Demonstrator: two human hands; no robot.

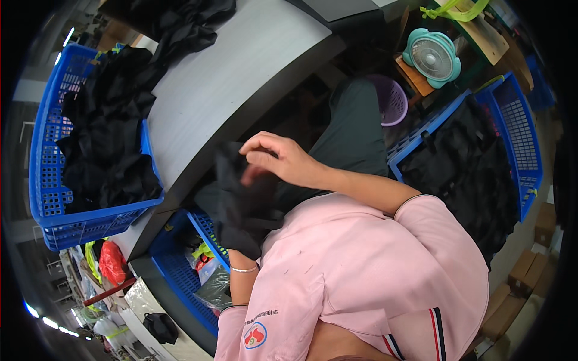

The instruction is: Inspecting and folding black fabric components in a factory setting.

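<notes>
A piece of black cloth [232,207] hangs in front of my body, over my lap. My left forearm, with a bracelet at the wrist, goes up under this cloth, which covers the left hand and hides its fingers. From the right comes my right hand [286,161], its fingers curled against the upper edge of the cloth. Some fingertips below it are blurred and shadowed, and I cannot tell what lies between them.
A grey table [223,66] curves along the left and far side. On its left stands a blue basket [51,180] heaped with black cloth. Another blue basket [527,138] is at my right. Beyond are a teal fan [430,55] and a purple basket [394,102]. A blue crate [174,265] sits at lower left.
</notes>
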